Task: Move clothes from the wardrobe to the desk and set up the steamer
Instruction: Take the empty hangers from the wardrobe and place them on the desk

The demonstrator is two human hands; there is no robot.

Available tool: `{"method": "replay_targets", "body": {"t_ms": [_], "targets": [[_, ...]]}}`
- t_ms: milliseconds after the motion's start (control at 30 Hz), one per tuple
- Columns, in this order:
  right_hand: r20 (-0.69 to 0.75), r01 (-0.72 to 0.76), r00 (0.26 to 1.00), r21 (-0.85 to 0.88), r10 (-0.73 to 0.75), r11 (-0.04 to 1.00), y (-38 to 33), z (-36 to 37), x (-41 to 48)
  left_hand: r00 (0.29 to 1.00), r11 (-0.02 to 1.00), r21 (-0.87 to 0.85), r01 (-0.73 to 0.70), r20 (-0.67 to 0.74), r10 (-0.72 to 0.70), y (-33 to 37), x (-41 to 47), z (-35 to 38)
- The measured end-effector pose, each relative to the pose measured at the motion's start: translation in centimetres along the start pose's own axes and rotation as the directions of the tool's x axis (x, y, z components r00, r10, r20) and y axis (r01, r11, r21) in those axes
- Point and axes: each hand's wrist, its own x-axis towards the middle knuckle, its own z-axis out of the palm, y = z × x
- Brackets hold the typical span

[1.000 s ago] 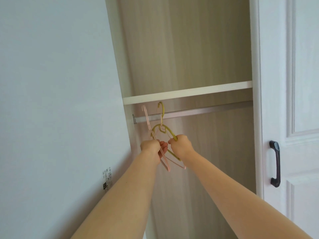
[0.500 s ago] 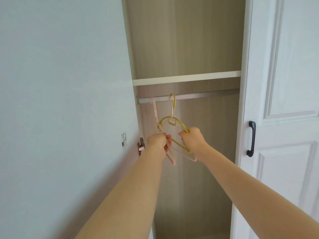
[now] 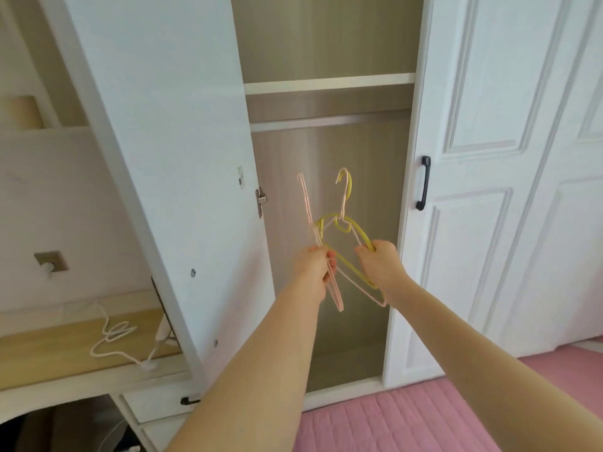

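Left hand (image 3: 315,264): fingers curled round pink hangers (image 3: 306,207).
Right hand (image 3: 380,262): fingers curled round yellow hanger (image 3: 360,234), on its arm.
Location: hangers held before open wardrobe (image 3: 326,37), below rail (image 3: 329,123), apart from it.

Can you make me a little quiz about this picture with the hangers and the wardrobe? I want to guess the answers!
1. The person holds pink hangers and a yellow hanger. How many hands grip hangers? A: none. B: only one. C: both.
2. True or false: the rail inside the wardrobe has nothing hanging on it.
3. Fill in the gap: the handle on the closed door is coloured ____.

Key
1. C: the left hand and the right hand each grip hangers.
2. True.
3. Black.
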Motion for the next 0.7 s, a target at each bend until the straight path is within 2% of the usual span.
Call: {"method": "replay_targets", "body": {"t_ms": [200, 400, 533, 700], "targets": [[-0.030, -0.062, 0.998, -0.026, 0.061, 0.998, 4.6, -1.1, -9.9, 1.000, 0.999, 0.045, 0.020, 0.003, -0.020, -7.0, -7.8, -3.1], [-0.075, -0.154, 0.986, -0.036, 0.151, 0.987, 7.8, -0.8, -20.3, 0.995, 0.996, 0.017, 0.093, 0.040, -0.093, -14.5, -14.7, -7.0], [-0.093, -0.203, 0.975, -0.006, 0.201, 0.979, 9.6, -0.2, -27.3, 0.990, 0.992, 0.046, 0.115, 0.074, -0.118, -17.3, -19.1, -10.4], [-0.127, -0.230, 0.967, -0.051, 0.222, 0.972, 11.6, 1.3, -35.5, 0.972, 0.983, 0.068, 0.172, 0.148, -0.180, -20.4, -24.6, -15.0]]}}
